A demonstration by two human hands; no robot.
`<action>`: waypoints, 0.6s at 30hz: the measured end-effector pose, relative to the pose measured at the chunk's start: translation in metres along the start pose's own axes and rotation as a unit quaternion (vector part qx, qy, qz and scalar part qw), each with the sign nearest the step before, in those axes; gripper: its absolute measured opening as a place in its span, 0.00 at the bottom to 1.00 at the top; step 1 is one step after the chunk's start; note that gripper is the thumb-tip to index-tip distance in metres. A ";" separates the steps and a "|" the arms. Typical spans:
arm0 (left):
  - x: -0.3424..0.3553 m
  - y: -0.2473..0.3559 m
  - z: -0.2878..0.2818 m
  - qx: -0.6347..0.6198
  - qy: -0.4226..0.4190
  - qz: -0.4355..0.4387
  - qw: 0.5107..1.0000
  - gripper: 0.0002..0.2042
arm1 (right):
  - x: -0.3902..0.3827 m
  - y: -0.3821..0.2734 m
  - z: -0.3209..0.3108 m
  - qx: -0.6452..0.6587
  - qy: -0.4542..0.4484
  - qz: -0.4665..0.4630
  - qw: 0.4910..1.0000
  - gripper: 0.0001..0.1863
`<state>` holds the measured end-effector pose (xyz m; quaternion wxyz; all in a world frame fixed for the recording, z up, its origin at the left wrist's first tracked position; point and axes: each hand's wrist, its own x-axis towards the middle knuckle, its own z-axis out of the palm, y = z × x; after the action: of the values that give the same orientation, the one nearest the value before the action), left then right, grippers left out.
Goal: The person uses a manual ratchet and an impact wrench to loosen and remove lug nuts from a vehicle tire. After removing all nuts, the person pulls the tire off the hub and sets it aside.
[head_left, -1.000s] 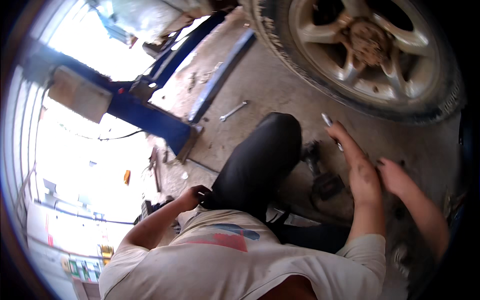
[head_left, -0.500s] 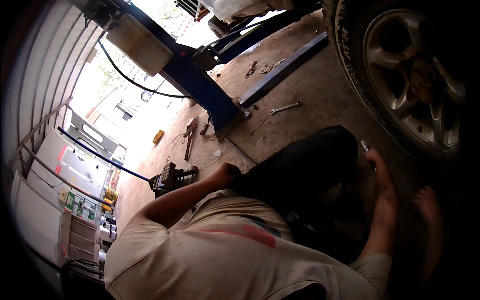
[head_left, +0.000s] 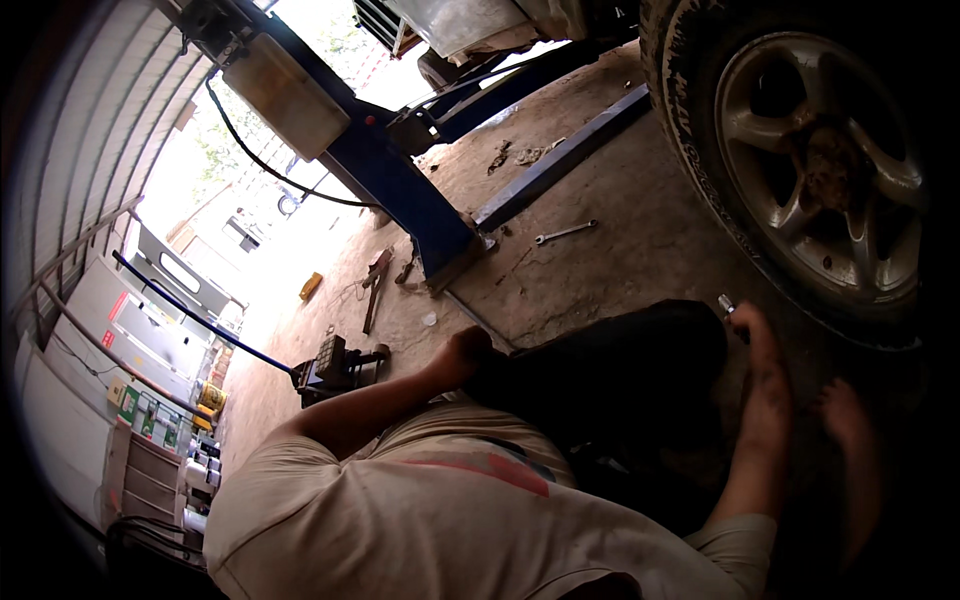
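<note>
I sit on the concrete floor beside a car wheel with a dusty alloy rim. My right hand reaches toward the tyre's lower edge and is closed around a small silvery metal piece that sticks out above the fingers. My left hand rests closed on my dark-trousered knee, and nothing shows in it. A dim limb lies just right of my right forearm; whether it is a hand or a bare foot cannot be told.
A silver spanner lies on the floor left of the wheel. A blue lift post and its long arm stand beyond it. A floor jack with a long blue handle sits at my left, with cabinets along the wall.
The view has swung, so the wheel now sits further right and the lift post nearer the middle. My right hand still holds the metal piece near the tyre; my left hand stays on the knee.
</note>
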<state>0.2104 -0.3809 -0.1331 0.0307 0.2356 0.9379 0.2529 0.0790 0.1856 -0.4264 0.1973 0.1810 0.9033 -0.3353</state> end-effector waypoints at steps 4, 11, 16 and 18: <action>-0.011 -0.004 0.001 -0.127 -0.075 -0.199 0.969 0.11 | -0.017 -0.019 0.000 0.021 -0.020 0.031 0.999 0.16; -0.006 -0.001 -0.011 -0.174 -0.224 -0.201 0.938 0.15 | -0.013 -0.004 -0.003 -0.013 -0.004 0.003 1.000 0.17; -0.004 0.012 -0.012 -0.153 -0.225 -0.124 0.954 0.15 | -0.012 0.008 0.001 -0.002 -0.015 0.016 1.000 0.17; -0.009 0.002 -0.005 -0.085 -0.185 -0.122 0.971 0.14 | -0.017 0.011 0.003 0.024 0.004 0.021 0.999 0.16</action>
<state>0.2188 -0.3855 -0.1286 0.2542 0.1590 0.9126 0.2780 0.0994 0.1881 -0.4267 0.1961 0.2059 0.8920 -0.3515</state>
